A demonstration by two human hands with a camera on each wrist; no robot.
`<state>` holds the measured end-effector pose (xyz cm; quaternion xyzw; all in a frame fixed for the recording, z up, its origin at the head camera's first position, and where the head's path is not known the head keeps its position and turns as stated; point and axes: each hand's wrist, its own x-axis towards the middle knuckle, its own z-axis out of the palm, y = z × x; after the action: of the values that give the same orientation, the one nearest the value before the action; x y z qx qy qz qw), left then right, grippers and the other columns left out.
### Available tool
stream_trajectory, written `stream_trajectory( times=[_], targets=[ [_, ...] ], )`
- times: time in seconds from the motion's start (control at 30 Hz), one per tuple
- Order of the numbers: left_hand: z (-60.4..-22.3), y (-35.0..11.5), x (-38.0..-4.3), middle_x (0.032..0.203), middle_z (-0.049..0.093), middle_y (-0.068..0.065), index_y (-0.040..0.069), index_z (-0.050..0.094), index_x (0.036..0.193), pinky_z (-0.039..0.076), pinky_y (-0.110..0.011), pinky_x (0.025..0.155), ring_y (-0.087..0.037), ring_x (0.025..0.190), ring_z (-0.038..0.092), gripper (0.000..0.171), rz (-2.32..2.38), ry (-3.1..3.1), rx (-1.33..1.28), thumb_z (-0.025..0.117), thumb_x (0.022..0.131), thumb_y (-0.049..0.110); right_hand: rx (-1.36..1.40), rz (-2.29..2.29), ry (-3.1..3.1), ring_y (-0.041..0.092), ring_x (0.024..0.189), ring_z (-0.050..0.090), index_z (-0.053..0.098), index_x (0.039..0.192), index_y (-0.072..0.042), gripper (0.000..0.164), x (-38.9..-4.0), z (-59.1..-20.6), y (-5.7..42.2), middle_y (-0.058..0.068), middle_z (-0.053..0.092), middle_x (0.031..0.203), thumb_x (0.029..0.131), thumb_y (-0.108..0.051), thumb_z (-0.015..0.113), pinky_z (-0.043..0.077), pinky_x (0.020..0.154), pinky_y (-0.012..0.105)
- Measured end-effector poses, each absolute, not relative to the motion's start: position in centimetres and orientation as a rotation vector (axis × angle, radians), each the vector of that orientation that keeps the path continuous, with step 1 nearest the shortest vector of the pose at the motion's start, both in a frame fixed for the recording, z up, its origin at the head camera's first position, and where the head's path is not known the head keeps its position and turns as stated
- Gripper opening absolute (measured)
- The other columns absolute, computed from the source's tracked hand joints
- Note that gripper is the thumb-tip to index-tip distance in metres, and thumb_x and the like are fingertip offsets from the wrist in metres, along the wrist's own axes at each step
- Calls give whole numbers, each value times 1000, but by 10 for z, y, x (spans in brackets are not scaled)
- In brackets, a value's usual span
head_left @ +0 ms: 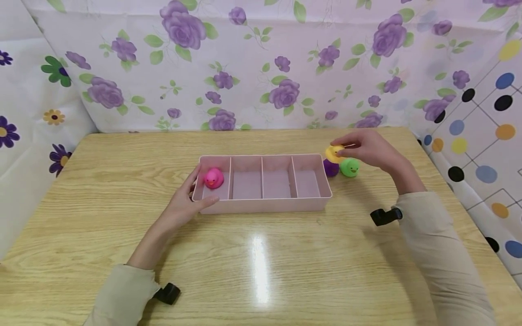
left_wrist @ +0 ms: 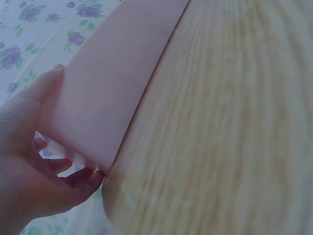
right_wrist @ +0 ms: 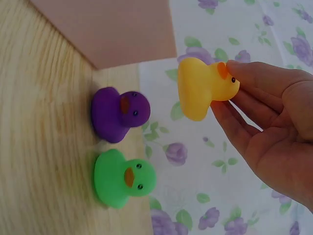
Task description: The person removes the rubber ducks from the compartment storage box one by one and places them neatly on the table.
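It's a slim pinch: the right hand (head_left: 369, 147) holds the yellow rubber duck (right_wrist: 195, 90) only by its head, so slack fingertips could drop it onto the purple duck (right_wrist: 108, 115) or green duck (right_wrist: 110, 178) just below. Swung low, it could clip the end wall of the pink four-compartment box (head_left: 261, 206), and a weak brace might let that slide. The yellow duck is raised off the table near the box's right end, well apart from the left hand (head_left: 183, 203), which grips the left end beside the pink duck (head_left: 214, 178) in the leftmost compartment.
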<state>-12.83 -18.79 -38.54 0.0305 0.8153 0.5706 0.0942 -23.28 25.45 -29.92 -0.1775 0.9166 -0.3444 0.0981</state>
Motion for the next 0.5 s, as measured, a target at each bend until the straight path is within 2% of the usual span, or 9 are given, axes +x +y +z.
stream_trajectory(
  times=[0.1,0.33,0.5],
  targets=[
    [-384,-188,-128,159,9,-17,30,5,157,28,-56,107,-39,141,18,99,1696,2414,87,74,86,30,-520,-1012,2716,24,100,62,68,122,-4,32,-233,-303,262,14,64,120,93,-16,67,50,78,22],
    [-384,-187,-127,159,10,-17,31,5,156,28,-57,106,-39,141,18,98,1691,2416,81,74,86,29,-405,-985,2730,25,106,59,66,125,-7,34,-232,-310,280,13,64,122,94,-22,65,48,88,40],
    [-383,-187,-126,159,10,-17,32,5,156,28,-57,107,-39,141,18,98,1693,2410,75,73,87,29,-375,-981,2736,26,107,60,66,125,-7,35,-233,-311,288,14,63,123,94,-22,66,47,90,44]
  ],
)
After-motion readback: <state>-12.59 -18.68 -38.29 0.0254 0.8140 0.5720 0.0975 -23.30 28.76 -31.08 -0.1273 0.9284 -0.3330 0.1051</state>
